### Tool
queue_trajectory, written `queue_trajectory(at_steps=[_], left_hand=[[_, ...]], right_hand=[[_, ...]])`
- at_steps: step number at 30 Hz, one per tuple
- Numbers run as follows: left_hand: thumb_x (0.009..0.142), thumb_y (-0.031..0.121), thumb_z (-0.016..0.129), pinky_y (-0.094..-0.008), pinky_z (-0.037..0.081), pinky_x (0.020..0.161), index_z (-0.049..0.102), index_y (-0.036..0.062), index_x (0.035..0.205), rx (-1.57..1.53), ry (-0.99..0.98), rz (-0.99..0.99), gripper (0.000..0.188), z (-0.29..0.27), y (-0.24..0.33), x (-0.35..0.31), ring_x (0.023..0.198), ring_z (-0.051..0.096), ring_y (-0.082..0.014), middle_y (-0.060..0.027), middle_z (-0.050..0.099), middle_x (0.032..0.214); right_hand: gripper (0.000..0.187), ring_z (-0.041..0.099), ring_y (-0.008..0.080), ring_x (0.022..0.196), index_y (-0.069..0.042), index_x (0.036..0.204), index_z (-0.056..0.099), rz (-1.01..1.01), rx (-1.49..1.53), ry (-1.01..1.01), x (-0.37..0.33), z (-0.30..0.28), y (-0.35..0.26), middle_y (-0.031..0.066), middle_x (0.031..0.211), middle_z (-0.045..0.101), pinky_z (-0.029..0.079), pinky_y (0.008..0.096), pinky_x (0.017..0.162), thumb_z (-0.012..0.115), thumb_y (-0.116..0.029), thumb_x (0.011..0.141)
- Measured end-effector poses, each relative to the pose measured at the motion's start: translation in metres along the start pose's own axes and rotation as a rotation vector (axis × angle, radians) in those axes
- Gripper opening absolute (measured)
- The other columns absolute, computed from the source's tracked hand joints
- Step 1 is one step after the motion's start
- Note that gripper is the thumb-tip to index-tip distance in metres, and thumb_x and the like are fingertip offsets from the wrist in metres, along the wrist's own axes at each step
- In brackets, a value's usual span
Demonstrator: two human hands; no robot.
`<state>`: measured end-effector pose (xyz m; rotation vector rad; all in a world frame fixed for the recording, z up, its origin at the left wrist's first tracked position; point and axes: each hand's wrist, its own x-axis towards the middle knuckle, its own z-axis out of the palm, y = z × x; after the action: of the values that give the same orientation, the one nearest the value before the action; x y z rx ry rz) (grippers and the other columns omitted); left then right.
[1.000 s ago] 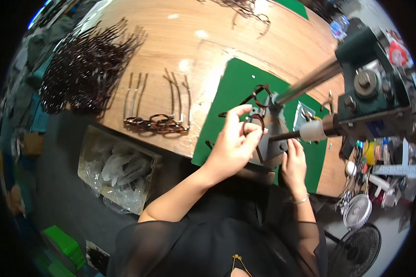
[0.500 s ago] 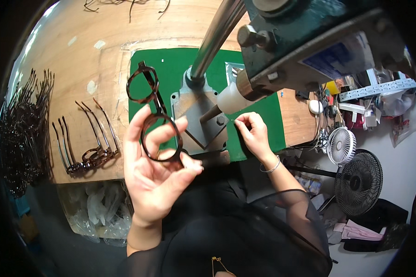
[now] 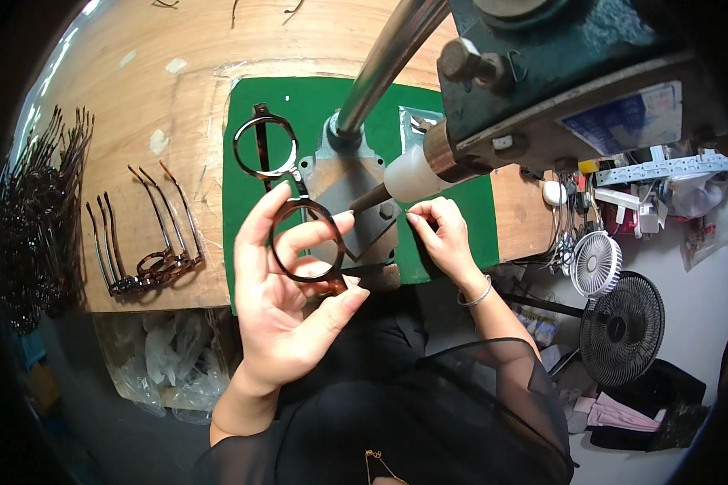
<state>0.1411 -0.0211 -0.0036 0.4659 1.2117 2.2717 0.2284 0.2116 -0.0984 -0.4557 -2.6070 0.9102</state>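
Note:
My left hand (image 3: 275, 323) holds up a dark tortoiseshell glasses frame (image 3: 300, 184) with two round rims. The thumb and fingers close on its end piece, and one finger passes through the nearer rim. One temple shows behind the farther rim. To the right, my right hand (image 3: 446, 238) rests over the green mat (image 3: 479, 198), thumb and forefinger pinched beside the metal base (image 3: 323, 186) of a bench press. Whatever lies in that pinch is too small to make out. The press's dark rod, in a white sleeve (image 3: 406, 175), slants down over the base.
The press head (image 3: 558, 89) and steel column (image 3: 384, 73) loom at upper right. Left on the wooden table stand several tortoiseshell glasses (image 3: 158, 276) and a heap of dark temples (image 3: 44, 210). A clear packet (image 3: 412, 125) lies on the mat. Two fans (image 3: 620, 327) stand right.
My left hand has moved slightly right with the glasses frame, whose rims have turned a little. My right hand stays nearly in place, its fingertips still pinched. The view has shifted slightly.

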Motion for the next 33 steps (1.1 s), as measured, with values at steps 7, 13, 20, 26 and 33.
queue_trajectory(at_steps=[7,13,20,26,33], left_hand=[[0.068,-0.01,0.063,-0.0227,0.049,0.073,0.013,0.0038,0.133,0.024,-0.021,0.016,0.083,0.002,-0.006,-0.001,0.08,0.058,-0.0111,-0.02,0.048,0.114],[0.069,-0.013,0.06,-0.0238,0.049,0.075,0.012,0.004,0.133,0.211,-0.102,0.08,0.082,0.008,-0.003,-0.003,0.08,0.059,-0.0115,-0.0197,0.047,0.116],[0.07,-0.014,0.052,-0.0255,0.046,0.081,0.008,0.0048,0.134,0.17,-0.142,-0.008,0.08,0.012,-0.007,-0.009,0.093,0.058,-0.0144,-0.0173,0.045,0.121],[0.07,-0.013,0.056,-0.0252,0.046,0.081,0.011,0.0044,0.134,0.161,-0.196,-0.033,0.08,-0.001,-0.003,-0.01,0.092,0.056,-0.0129,-0.0176,0.047,0.118],[0.071,-0.012,0.056,-0.0255,0.046,0.08,0.01,0.0044,0.134,0.187,-0.217,-0.008,0.08,-0.002,-0.005,-0.01,0.094,0.056,-0.0145,-0.0186,0.047,0.117]], right_hand=[[0.01,0.044,0.0088,0.063,-0.003,0.076,0.054,-0.041,-0.033,-0.072,0.007,-0.003,0.005,-0.0001,0.068,0.049,0.037,0.022,0.055,0.062,-0.009,0.077],[0.01,0.041,0.004,0.062,-0.003,0.077,0.051,0.267,0.435,-0.189,0.012,-0.045,-0.047,-0.0035,0.067,0.047,0.036,0.0185,0.055,0.056,-0.009,0.083],[0.014,0.053,0.0226,0.069,-0.005,0.077,0.056,-0.433,0.377,-0.302,0.016,-0.047,-0.14,0.0057,0.075,0.055,0.043,0.0296,0.061,0.066,-0.001,0.069],[0.013,0.053,0.0213,0.065,-0.005,0.075,0.058,-0.565,0.373,-0.346,0.024,-0.042,-0.139,0.0046,0.072,0.057,0.043,0.0294,0.059,0.068,-0.004,0.067],[0.012,0.053,0.0204,0.066,-0.006,0.074,0.059,-0.562,0.351,-0.355,0.025,-0.044,-0.14,0.0038,0.071,0.058,0.043,0.0291,0.059,0.069,-0.006,0.068]])
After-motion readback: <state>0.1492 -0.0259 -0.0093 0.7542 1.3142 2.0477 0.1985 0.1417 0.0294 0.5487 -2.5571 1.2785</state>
